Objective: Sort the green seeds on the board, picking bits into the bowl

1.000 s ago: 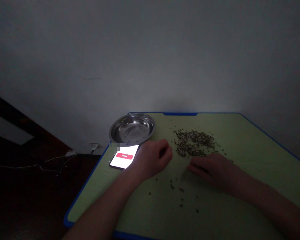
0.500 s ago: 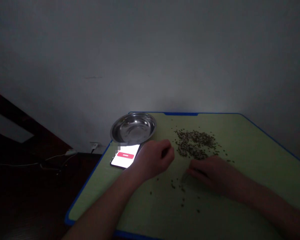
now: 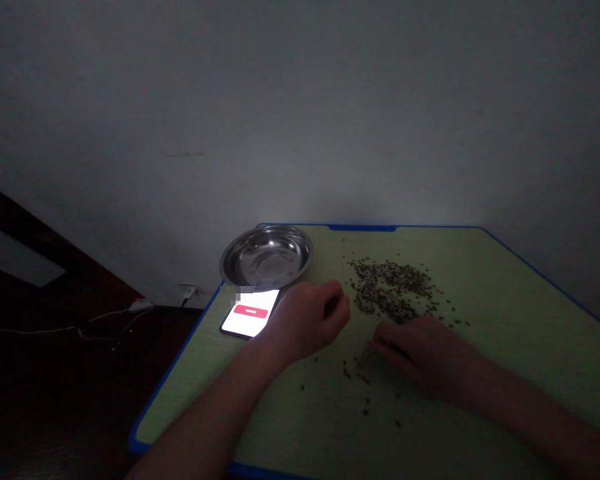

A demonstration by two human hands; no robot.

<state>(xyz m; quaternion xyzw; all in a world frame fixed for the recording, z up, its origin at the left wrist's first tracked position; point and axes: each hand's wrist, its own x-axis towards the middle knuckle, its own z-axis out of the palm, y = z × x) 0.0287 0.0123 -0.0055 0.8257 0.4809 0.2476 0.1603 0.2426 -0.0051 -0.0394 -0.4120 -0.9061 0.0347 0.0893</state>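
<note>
A heap of small dark seeds point(image 3: 393, 288) lies on the green table point(image 3: 505, 300), with stray seeds scattered nearer me. My left hand point(image 3: 307, 320) rests on the table just left of the heap, fingers curled into a loose fist; what is inside it is hidden. My right hand point(image 3: 420, 350) lies low on the table below the heap, fingers drawn together toward the left over the stray seeds. Dim light hides whether a seed is pinched.
A steel bowl point(image 3: 266, 257) sits at the table's far left corner. A lit phone point(image 3: 250, 312) with a red bar lies in front of it, beside my left wrist. The blue-edged table meets a pale wall. Cables lie on the dark floor at left.
My right hand has slid slightly left and toward me over the stray seeds. The left hand has barely moved.
</note>
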